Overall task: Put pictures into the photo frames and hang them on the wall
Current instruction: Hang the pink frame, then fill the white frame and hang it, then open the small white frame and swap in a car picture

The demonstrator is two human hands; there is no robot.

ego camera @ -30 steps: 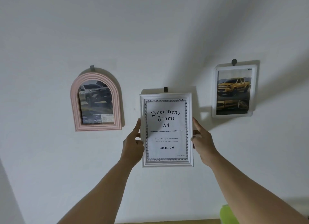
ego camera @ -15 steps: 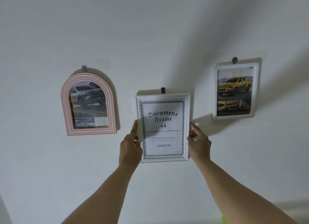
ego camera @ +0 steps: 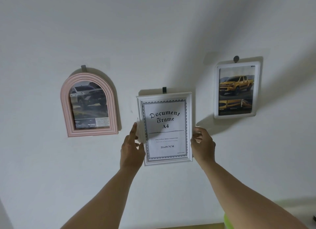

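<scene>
Three frames hang on the wall (ego camera: 153,32). Only the middle A4 frame (ego camera: 165,128) is in hand, its top edge just under its hook (ego camera: 164,90).

Left hand (ego camera: 131,150): fingers straight, index laid along the frame's left edge, gripping nothing. Right hand (ego camera: 202,143): fingers curled onto the right edge, a light pinch by the look of it.

Risks, biggest first:
- Drop. The hanger behind the frame is hidden, so I can't tell if it's seated on the hook. If both hands release while it's unseated, it slides down the wall.
- Skew. The top edge runs higher on the right. Let go like this and it likely hangs crooked or swings.
- Content. It shows the stock "Document Frame A4" sheet, not a picture, so this frame arguably isn't done.
- Neighbours. The pink frame (ego camera: 89,105) on the left and the rounded frame (ego camera: 236,89) on the right are near but apart. Low risk.

Surface and room: plain matt white wall with broad shadows across it from the upper right. Each side frame hangs on its own hook. A tan strip runs along the bottom edge, possibly a tabletop. A green object (ego camera: 227,222) sits at bottom right; can't tell what it is.
</scene>
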